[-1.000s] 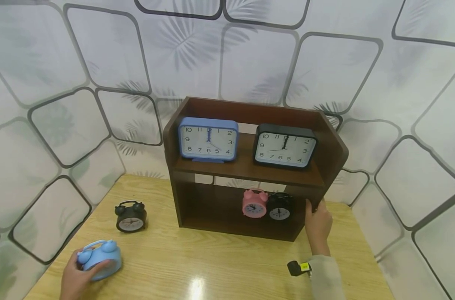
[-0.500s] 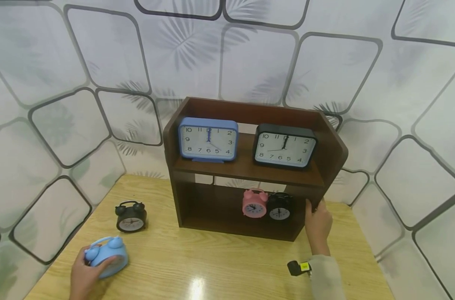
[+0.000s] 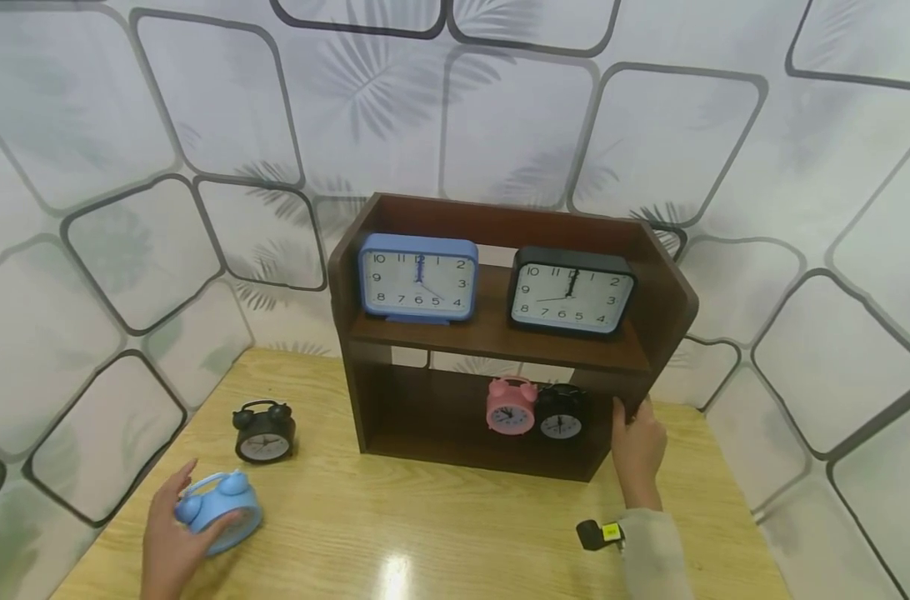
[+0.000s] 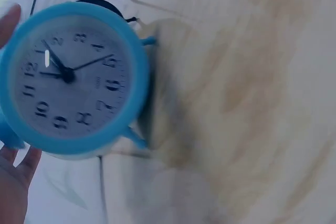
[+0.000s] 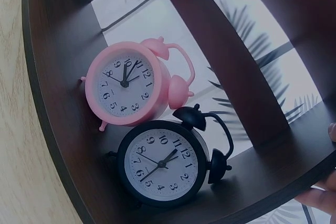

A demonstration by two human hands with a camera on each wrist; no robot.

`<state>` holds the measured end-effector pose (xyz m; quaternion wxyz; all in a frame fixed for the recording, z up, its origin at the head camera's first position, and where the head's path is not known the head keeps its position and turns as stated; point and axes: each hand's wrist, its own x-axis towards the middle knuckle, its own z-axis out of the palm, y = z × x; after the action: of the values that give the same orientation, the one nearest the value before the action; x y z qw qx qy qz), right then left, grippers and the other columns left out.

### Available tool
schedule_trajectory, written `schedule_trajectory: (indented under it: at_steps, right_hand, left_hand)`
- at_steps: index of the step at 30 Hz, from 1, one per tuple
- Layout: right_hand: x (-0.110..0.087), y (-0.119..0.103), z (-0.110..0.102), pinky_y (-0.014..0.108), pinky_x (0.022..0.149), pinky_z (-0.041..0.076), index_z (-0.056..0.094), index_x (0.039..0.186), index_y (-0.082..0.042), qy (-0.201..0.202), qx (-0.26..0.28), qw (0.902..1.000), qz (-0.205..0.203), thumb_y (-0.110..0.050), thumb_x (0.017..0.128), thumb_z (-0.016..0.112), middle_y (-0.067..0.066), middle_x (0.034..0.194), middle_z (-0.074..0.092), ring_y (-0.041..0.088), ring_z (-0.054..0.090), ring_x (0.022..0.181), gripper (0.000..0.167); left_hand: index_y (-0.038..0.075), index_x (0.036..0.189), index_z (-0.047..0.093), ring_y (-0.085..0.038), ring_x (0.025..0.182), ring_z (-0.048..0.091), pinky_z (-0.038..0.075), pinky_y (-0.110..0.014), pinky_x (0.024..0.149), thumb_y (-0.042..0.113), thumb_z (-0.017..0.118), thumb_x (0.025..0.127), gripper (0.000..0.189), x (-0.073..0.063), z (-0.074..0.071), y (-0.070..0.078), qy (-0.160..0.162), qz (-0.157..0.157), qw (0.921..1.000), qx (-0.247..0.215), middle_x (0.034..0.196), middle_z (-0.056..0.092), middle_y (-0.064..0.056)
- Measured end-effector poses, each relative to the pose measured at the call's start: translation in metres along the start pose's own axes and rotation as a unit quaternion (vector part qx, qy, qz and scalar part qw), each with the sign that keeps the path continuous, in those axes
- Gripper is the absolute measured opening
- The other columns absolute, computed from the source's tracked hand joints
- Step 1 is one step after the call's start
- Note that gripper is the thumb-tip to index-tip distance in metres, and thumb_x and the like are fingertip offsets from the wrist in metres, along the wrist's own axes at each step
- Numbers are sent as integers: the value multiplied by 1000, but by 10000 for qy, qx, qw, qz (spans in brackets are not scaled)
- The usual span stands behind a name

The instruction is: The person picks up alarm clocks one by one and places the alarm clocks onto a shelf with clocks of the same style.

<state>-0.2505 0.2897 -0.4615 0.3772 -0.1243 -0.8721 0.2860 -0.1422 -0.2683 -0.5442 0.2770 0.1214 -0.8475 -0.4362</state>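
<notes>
A light blue twin-bell alarm clock [image 3: 226, 515] stands on the table at the lower left in the head view. My left hand [image 3: 172, 529] is around its left side, fingers spread off the bells and thumb in front of the dial. In the left wrist view the blue clock [image 4: 76, 77] shows its numbered face, with fingertips at its left edge. My right hand [image 3: 638, 446] grips the right side panel of a dark brown two-tier shelf [image 3: 500, 342]. The right wrist view has fingers [image 5: 317, 199] on the outer side of that panel and a fingertip inside.
A black twin-bell clock [image 3: 265, 433] stands on the table behind the blue one. On the lower tier are a pink clock [image 3: 511, 407] and a black clock [image 3: 561, 412], side by side. The upper tier bears a blue rectangular clock [image 3: 419, 279] and a black one [image 3: 572, 292].
My left hand has moved the light blue clock a little right and away from me, then loosened its fingers from it. My right hand has stayed on the shelf panel.
</notes>
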Motion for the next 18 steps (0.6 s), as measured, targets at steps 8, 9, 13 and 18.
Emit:
schedule_trajectory:
  at_steps: [8, 9, 13, 18]
  right_hand:
    - [0, 0, 1, 58, 60, 42, 55, 92, 9, -55, -6, 10000, 29, -16, 90, 60, 33, 77, 63, 52, 59, 68, 25]
    - [0, 0, 1, 58, 60, 42, 55, 92, 8, -72, -9, 10000, 37, -15, 90, 59, 33, 78, 64, 51, 59, 68, 24]
    - [0, 0, 1, 59, 60, 41, 55, 93, 8, -100, -12, 9999, 40, -15, 90, 59, 32, 77, 64, 51, 59, 67, 23]
    - [0, 0, 0, 59, 60, 41, 55, 93, 7, -128, -16, 9999, 49, -15, 90, 59, 32, 76, 64, 51, 59, 67, 22]
  left_hand:
    - [3, 112, 66, 28, 90, 38, 26, 4, 79, -8, 85, 50, 65, 3, 6, 9, 271, 803, 9957, 368, 101, 46, 39]
    - [2, 111, 67, 29, 89, 38, 27, 3, 78, -7, 85, 49, 65, 2, 7, 9, 374, 794, 9953, 405, 100, 46, 38]
    - [3, 109, 68, 32, 88, 33, 31, -4, 72, -4, 88, 47, 66, -1, 14, 11, 781, 866, 9905, 732, 94, 64, 7]
    - [3, 107, 68, 26, 88, 35, 32, -12, 69, -2, 89, 47, 64, -4, 19, 14, 1003, 960, 9858, 948, 97, 65, -19]
